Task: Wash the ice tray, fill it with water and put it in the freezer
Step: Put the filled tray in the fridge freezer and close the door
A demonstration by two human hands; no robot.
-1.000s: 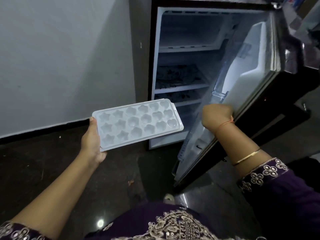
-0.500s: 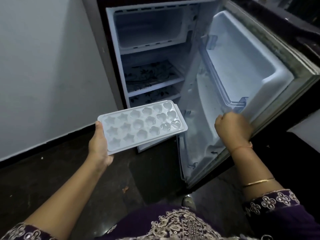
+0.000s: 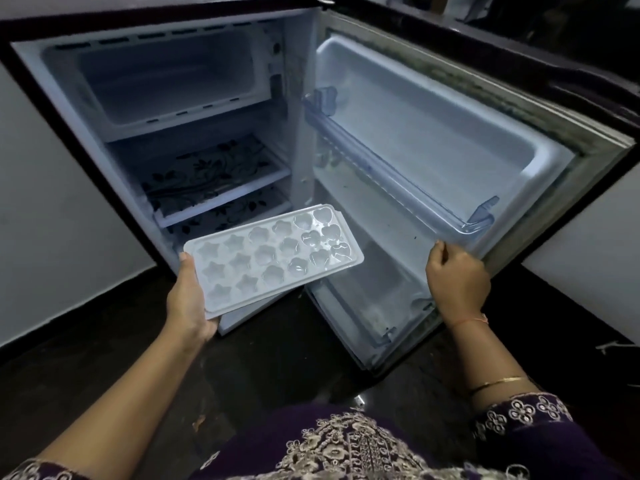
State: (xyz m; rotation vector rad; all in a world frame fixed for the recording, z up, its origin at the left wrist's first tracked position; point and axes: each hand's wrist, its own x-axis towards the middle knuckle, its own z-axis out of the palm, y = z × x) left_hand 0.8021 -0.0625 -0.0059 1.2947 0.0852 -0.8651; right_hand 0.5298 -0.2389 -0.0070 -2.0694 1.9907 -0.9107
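- Ice tray (image 3: pixel 273 259): thin, glossy, translucent white plastic, with wet-looking glints in the far-right moulds.
- Fridge (image 3: pixel 180 133) lining: smooth, matt white plastic.
- Door rail (image 3: pixel 398 168): clear, shiny plastic.
- Shelves (image 3: pixel 214 174): smooth, with a dark floral print.
- Floor (image 3: pixel 104 358): dark, polished, faintly reflective.
- Sleeve (image 3: pixel 519 415): dark purple cloth with pale embroidery.
- Bangle (image 3: pixel 498 382): shiny gold-coloured metal.

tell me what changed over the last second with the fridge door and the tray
The right hand swung the fridge door from partly open to wide open, staying on its edge. The left hand kept its grip on the ice tray, held level in front of the shelves, not yet in the freezer compartment.
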